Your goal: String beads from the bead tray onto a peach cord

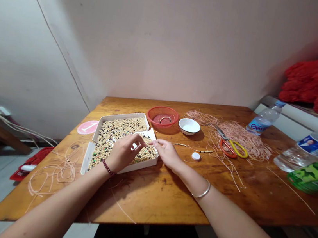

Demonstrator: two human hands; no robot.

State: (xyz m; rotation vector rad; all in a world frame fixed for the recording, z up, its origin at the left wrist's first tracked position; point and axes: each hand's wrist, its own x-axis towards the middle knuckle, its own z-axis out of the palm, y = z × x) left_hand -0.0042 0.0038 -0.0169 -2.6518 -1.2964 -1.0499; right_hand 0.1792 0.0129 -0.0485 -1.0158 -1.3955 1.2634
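Observation:
A shallow white box (137, 168) holds many small beige beads (122, 123) mixed with dark and green ones. Over its right part is my left hand (127, 150), thumb and forefinger pinched together; what lies between them is too small to make out. My right hand (166, 151) is at the box's right edge, its fingertips also pinched near the left ones, on something I cannot make out. To the right of it, short strings of beads (180, 144) lie on the wooden table (165, 198), beside a small white cap (196, 156).
Behind the box stand a red basket (160, 126) and a white bowl (189, 127). Scissors (229, 142) rest on pink cords (251, 138). Bottles (265, 118) line the right side. Loose cords (57, 171) and a pink disc (87, 127) lie at the left.

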